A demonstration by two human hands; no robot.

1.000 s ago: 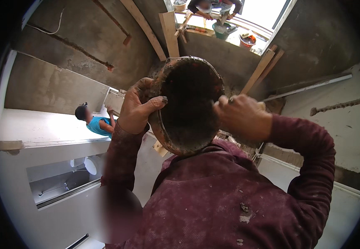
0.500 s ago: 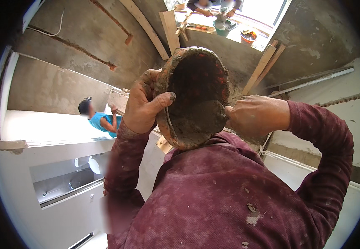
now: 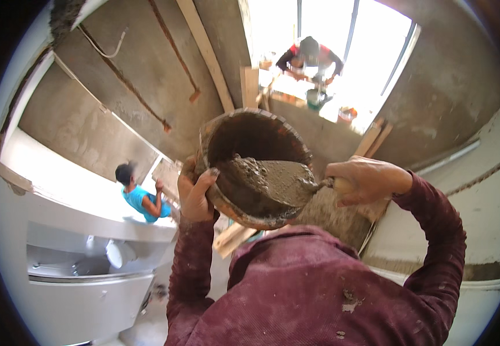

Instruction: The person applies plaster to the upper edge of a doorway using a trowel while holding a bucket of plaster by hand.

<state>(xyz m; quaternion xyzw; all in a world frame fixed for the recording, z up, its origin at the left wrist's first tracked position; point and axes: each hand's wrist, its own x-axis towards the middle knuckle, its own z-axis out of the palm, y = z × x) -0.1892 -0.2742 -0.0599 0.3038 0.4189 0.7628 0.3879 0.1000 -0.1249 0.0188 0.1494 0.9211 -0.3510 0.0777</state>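
My left hand (image 3: 197,195) grips the near-left rim of a mortar-crusted bucket (image 3: 264,136), its thumb hooked over the edge and its fingers behind the outer wall. The bucket is tilted, so its dark inside faces me. In my right hand (image 3: 368,180) is a trowel (image 3: 322,183), held by its pale handle. Its blade lies within the bucket's mouth, covered by a heap of wet grey mortar (image 3: 276,180). How much mortar sits deeper in the bucket is hidden in shadow.
A person in blue (image 3: 146,199) is at the left, beyond a white ledge. Another person (image 3: 310,57) bends over a green bucket (image 3: 315,99) at the bright window, near an orange bucket (image 3: 347,113). Wooden boards (image 3: 372,138) lean against the wall. Wood pieces (image 3: 233,239) lie below my bucket.
The bucket has come down and tipped differently. The trowel has risen out of its depth, now showing a mortar load and its handle. My right hand has moved lower and slightly right.
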